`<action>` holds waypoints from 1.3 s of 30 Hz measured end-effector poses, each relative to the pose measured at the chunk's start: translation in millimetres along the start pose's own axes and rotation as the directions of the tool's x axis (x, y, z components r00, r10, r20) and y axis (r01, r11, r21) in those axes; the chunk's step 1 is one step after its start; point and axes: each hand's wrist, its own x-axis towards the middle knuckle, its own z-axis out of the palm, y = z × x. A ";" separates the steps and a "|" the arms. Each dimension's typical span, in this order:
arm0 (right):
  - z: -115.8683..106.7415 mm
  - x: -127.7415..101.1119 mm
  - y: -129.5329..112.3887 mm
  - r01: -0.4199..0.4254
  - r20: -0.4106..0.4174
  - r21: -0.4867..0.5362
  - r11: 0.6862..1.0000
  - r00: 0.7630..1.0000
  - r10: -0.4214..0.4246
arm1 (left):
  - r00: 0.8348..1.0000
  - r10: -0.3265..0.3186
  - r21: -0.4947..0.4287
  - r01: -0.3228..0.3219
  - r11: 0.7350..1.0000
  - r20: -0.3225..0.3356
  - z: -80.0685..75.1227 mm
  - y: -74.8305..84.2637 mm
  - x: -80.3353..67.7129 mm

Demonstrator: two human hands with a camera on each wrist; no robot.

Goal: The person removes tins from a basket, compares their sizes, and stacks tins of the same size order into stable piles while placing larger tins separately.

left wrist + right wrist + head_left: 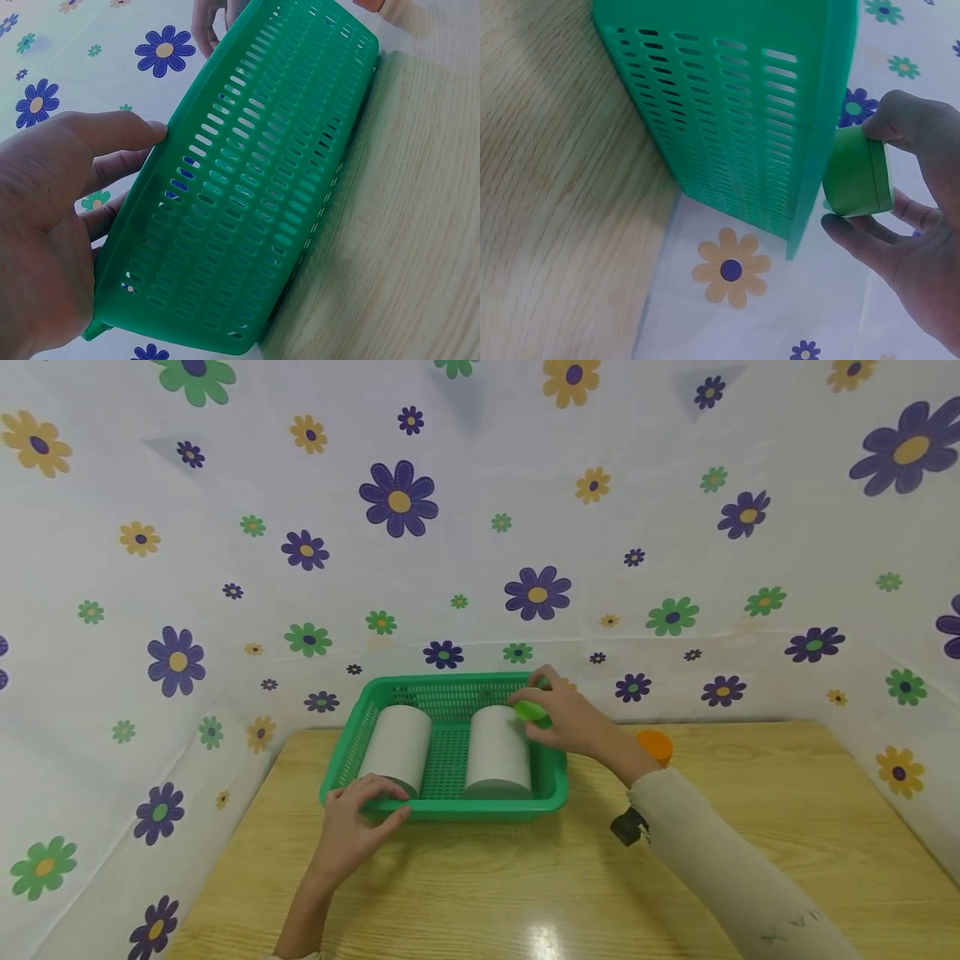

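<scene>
A green plastic basket (486,807) with slotted walls sits on the table. Two white cylinders lie inside it, a left one (399,739) and a right one (498,745). My left hand (358,822) grips the basket's front rim near the left corner, thumb at the rim's edge and fingers reaching over it, as the left wrist view also shows. With my right hand (562,714) I pinch a small round green container (856,172) between thumb and fingers. It is held at the basket's right rim, beside the right cylinder; in the head view the hand partly covers it.
An orange round object (655,745) stands on the wooden table (735,810) to the right of the basket, partly behind my right forearm. A white flowered cloth (465,460) hangs close behind the basket and along both sides.
</scene>
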 end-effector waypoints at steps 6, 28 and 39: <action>-5.3 -11.5 1.2 0.008 -0.056 0.025 1.000 0.998 -0.006 | 1.000 -0.001 -0.008 0.001 1.000 0.003 1.2 0.6 0.3; -11.5 -54.3 0.0 0.082 -0.286 0.099 0.992 0.957 -0.051 | 1.000 0.008 -0.001 -0.008 1.000 -0.006 1.8 -1.3 -0.4; -12.1 -68.8 -0.2 0.073 -0.358 0.135 0.988 0.933 -0.020 | 1.000 0.017 -0.009 -0.017 1.000 -0.008 2.1 -1.7 -0.6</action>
